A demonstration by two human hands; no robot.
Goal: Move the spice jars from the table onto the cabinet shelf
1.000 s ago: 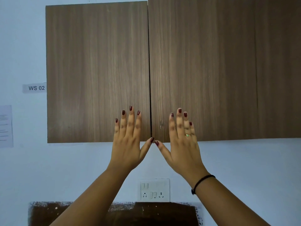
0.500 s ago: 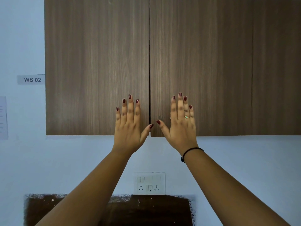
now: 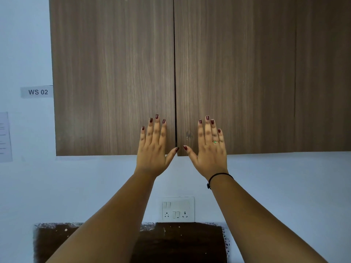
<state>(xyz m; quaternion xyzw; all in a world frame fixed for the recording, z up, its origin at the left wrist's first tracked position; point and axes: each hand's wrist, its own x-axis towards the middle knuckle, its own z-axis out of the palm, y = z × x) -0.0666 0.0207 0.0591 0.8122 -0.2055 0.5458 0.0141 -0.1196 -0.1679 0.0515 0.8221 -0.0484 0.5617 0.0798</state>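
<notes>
Two wood-grain doors, the left door (image 3: 114, 73) and the right door (image 3: 233, 82), are seen shut on the wall cabinet (image 3: 269, 35), meeting at a thin dark vertical gap, so that the shelf behind them is hidden. Where the spice jars stand cannot be told from this view.

The left hand (image 3: 152, 149) is raised with its back to the camera and is set low over the left door, just beside the gap. Its fingers (image 3: 156, 128) are held straight and close together, pointing up, and nothing is held by them; the thumb is spread out toward the gap, near the door's lower edge. The right hand (image 3: 210, 150) is placed in the mirrored way over the right door, fingers (image 3: 208, 128) straight and upright, thumb angled toward the gap, with nothing grasped. The two thumb tips are kept near each other but apart, one on each side of the gap. Whether the palms actually touch the doors cannot be told.

A ring with a green stone (image 3: 214, 141) is worn on the right hand, and a thin black band (image 3: 218, 177) on the right wrist. Dark red polish is seen on all the nails.

Pale blue wall (image 3: 284, 186) is shown around the cabinet. A grey label reading "WS 02" (image 3: 37, 92) is fixed just left of the left door, and a printed sheet (image 3: 4, 136) is cut off by the frame's left edge below it. A white switch and socket plate (image 3: 178, 209) is mounted between the forearms, directly above a dark brown surface (image 3: 180, 243) with rough, speckled edges
</notes>
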